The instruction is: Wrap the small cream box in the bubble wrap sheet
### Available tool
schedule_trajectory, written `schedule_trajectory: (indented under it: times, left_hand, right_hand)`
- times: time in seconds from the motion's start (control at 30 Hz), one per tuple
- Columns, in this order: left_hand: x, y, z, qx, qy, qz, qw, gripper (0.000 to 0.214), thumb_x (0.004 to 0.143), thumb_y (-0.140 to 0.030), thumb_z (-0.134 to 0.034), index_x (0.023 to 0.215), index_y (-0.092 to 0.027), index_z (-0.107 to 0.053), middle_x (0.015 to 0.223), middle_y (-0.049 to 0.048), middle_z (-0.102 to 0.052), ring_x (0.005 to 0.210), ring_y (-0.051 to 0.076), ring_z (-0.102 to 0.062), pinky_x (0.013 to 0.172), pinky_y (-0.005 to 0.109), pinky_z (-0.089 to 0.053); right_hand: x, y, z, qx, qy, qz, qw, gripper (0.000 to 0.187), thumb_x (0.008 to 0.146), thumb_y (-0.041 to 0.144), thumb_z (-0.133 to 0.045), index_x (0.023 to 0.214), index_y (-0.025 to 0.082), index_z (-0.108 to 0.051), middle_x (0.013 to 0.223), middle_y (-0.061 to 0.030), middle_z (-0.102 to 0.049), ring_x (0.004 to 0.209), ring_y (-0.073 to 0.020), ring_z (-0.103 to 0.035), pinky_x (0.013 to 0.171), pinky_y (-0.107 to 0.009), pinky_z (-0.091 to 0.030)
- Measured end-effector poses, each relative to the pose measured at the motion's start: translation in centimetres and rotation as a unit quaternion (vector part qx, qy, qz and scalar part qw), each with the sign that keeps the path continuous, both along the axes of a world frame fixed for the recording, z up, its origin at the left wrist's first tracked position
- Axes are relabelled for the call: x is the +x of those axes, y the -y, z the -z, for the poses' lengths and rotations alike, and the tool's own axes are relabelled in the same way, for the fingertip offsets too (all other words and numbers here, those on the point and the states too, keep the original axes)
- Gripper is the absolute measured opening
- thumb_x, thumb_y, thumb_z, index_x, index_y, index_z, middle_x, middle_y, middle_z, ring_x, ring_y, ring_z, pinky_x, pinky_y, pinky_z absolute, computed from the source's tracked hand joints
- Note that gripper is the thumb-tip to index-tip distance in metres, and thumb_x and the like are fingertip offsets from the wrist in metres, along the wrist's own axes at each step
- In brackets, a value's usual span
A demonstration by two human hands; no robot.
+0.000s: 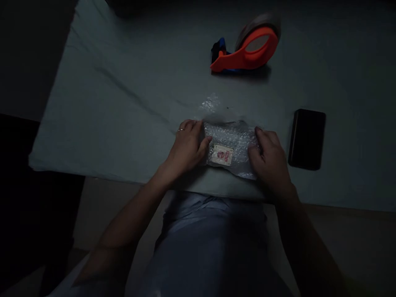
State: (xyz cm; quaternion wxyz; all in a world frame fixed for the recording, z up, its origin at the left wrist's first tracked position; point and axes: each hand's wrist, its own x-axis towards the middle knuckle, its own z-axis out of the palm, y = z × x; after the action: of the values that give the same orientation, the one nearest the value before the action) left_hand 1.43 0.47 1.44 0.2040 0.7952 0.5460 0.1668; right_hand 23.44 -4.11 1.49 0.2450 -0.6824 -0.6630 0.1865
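Observation:
A sheet of bubble wrap lies near the table's front edge, between my two hands. On it or under a layer of it rests a small pale card-like pack with a red print; I cannot tell which. My left hand grips the left edge of the wrap, its thumb pointing toward the pack. At the right edge, my right hand pinches the wrap between thumb and fingers. A loose flap of the wrap sticks up at the far left side.
An orange tape dispenser with a roll of tape stands at the back. To the right of my right hand lies a black rectangular object. The pale cloth-covered table ends just before my body. The room is dim.

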Motion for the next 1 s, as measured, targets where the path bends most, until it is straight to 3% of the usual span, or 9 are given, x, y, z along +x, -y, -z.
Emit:
schedule_trajectory:
  times: [0.13,0.3,0.5,0.67,0.8,0.87,0.9,0.93,1.0]
  left_hand:
    - [-1.0,0.1,1.1,0.02,0.024,-0.027,0.999,0.038,0.092,-0.034,-0.049,0.122,-0.011,-0.053,0.119,0.0155,-0.056,0.128,0.032,-0.038,0.11,0.05,-0.032]
    - [-0.9,0.2,1.0,0.028,-0.003,-0.041,0.999,0.041,0.09,-0.032,-0.051,0.123,-0.007,-0.053,0.114,0.0162,-0.055,0.128,0.033,-0.034,0.11,0.049,-0.032]
    - [-1.3,0.1,1.4,0.032,-0.003,-0.036,0.999,0.041,0.091,-0.034,-0.051,0.125,-0.011,-0.053,0.115,0.0145,-0.053,0.128,0.032,-0.033,0.111,0.049,-0.03]
    - [-1.6,-0.2,2.1,0.047,0.015,-0.059,0.997,0.045,0.094,-0.044,-0.045,0.127,-0.014,-0.051,0.12,0.0154,-0.051,0.13,0.031,-0.032,0.112,0.048,-0.028]
    - [-1.7,0.3,0.9,0.075,0.048,-0.047,0.995,0.04,0.093,-0.048,-0.046,0.115,-0.018,-0.06,0.143,0.0143,-0.039,0.141,0.032,-0.019,0.116,0.051,-0.02]
    - [-1.8,1.1,-0.2,0.057,0.09,-0.016,0.994,0.034,0.095,-0.044,-0.044,0.105,-0.019,-0.063,0.138,0.0108,-0.049,0.141,0.029,-0.027,0.117,0.05,-0.018]
    - [-2.0,1.6,-0.7,0.031,0.118,0.0,0.993,0.031,0.097,-0.04,-0.041,0.101,-0.019,-0.063,0.125,0.0082,-0.06,0.132,0.025,-0.042,0.117,0.05,-0.018]
    - [-2.1,2.2,-1.1,0.001,0.149,0.003,0.989,0.029,0.099,-0.035,-0.038,0.1,-0.018,-0.063,0.11,0.0053,-0.068,0.115,0.02,-0.057,0.118,0.05,-0.018]
    - [-2.6,3.5,-1.4,-0.003,0.216,-0.008,0.976,0.025,0.098,-0.028,-0.039,0.1,-0.017,-0.062,0.085,0.0002,-0.071,0.085,0.013,-0.067,0.117,0.046,-0.025]
  right_hand:
    - [0.2,-0.4,0.4,0.004,-0.013,0.008,1.0,0.044,0.084,0.029,-0.048,0.125,0.015,-0.057,0.117,-0.0164,-0.059,0.11,-0.0322,-0.058,0.097,-0.054,-0.047]
    - [0.2,-0.9,0.6,-0.011,-0.006,0.034,0.999,0.038,0.084,0.031,-0.051,0.118,0.016,-0.062,0.111,-0.0154,-0.061,0.105,-0.0318,-0.06,0.094,-0.054,-0.048]
    - [0.3,-0.9,0.7,-0.006,0.008,0.026,1.0,0.045,0.084,0.035,-0.054,0.125,0.016,-0.056,0.115,-0.0167,-0.058,0.109,-0.032,-0.058,0.094,-0.053,-0.049]
    - [0.2,-2.1,0.5,0.05,0.021,-0.017,0.998,0.048,0.088,0.036,-0.051,0.133,0.021,-0.047,0.129,-0.0144,-0.052,0.123,-0.0312,-0.049,0.103,-0.055,-0.042]
    - [0.4,-1.7,-0.1,0.072,0.058,-0.051,0.994,0.027,0.091,0.038,-0.05,0.108,0.022,-0.063,0.143,-0.0099,-0.041,0.137,-0.0353,-0.031,0.11,-0.062,-0.03]
    - [0.7,-0.7,-0.6,0.095,0.046,-0.091,0.99,0.023,0.092,0.036,-0.049,0.088,0.022,-0.066,0.145,-0.0055,-0.04,0.14,-0.0355,-0.027,0.111,-0.065,-0.027]
    - [1.0,0.0,-0.8,0.109,0.035,-0.113,0.987,0.024,0.092,0.034,-0.048,0.08,0.023,-0.065,0.144,-0.0037,-0.042,0.14,-0.035,-0.027,0.111,-0.065,-0.027]
    - [1.2,0.7,-0.9,0.126,0.028,-0.133,0.983,0.025,0.092,0.032,-0.049,0.074,0.023,-0.064,0.142,-0.0026,-0.044,0.139,-0.0345,-0.029,0.11,-0.065,-0.027]
    - [1.8,2.1,-0.9,0.147,0.022,-0.168,0.974,0.027,0.091,0.027,-0.05,0.066,0.021,-0.06,0.14,-0.003,-0.047,0.138,-0.0346,-0.032,0.108,-0.065,-0.031]
